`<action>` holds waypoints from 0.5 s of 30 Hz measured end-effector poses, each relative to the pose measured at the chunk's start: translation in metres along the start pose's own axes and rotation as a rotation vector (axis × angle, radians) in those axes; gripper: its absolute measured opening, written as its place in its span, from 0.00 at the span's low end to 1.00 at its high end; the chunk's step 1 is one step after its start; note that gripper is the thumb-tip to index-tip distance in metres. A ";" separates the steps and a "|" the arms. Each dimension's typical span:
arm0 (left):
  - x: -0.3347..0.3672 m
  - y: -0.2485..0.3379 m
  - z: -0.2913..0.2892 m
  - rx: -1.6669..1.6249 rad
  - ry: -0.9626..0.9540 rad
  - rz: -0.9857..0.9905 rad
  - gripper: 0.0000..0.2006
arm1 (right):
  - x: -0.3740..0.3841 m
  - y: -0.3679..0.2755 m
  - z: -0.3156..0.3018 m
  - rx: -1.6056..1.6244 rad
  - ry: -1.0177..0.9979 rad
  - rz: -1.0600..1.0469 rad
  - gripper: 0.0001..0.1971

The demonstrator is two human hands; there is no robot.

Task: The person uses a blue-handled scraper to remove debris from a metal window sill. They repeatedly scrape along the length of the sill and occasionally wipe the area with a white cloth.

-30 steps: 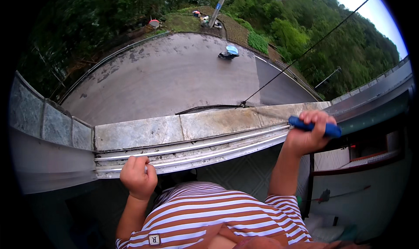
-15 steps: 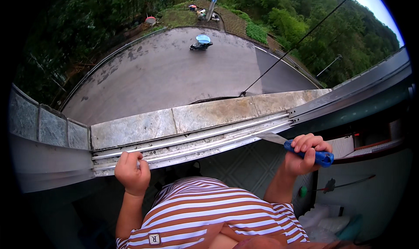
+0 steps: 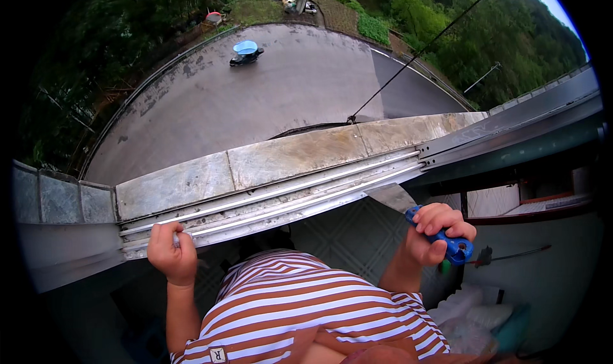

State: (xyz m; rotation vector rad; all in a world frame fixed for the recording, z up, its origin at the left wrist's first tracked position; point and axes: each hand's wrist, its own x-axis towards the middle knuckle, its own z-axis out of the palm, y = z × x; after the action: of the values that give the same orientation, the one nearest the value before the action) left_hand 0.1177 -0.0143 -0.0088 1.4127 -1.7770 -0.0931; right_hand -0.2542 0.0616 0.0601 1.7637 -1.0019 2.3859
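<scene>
My right hand [image 3: 434, 233] is wrapped round the blue handle of a putty knife [image 3: 393, 197]. Its broad metal blade points left, with the tip by the inner edge of a window track [image 3: 281, 208]. The track is pale metal with several parallel rails, and dark dirt lies in its grooves. At the left end of the track my left hand [image 3: 172, 255] is closed, knuckles up, close to the rails. A small pale bit shows between its fingers, too little to name.
Beyond the track runs a stone sill [image 3: 294, 160], with a drop to a road [image 3: 268, 96] below. A scooter under a blue canopy [image 3: 245, 47] is on the road. Metal window frame [image 3: 511, 125] stands at the right. Plastic bags [image 3: 466, 316] lie indoors at lower right.
The putty knife has turned so its blade's flat face shows more, and its tip sits slightly lower left. My left hand has shifted left. Outside, the scooter has travelled left.
</scene>
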 end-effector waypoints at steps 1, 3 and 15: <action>-0.001 -0.002 0.000 0.003 0.000 0.001 0.06 | -0.001 0.001 -0.001 0.003 0.004 0.010 0.21; -0.001 -0.001 0.002 0.005 -0.002 0.000 0.06 | -0.004 0.003 -0.002 0.010 0.011 0.031 0.21; 0.000 0.001 0.002 0.026 -0.007 0.004 0.06 | -0.028 0.002 0.017 0.060 -0.012 0.036 0.18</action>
State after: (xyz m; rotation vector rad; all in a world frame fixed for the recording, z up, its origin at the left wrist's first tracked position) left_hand 0.1156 -0.0143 -0.0094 1.4285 -1.7926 -0.0728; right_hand -0.2295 0.0616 0.0376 1.7968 -0.9823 2.4543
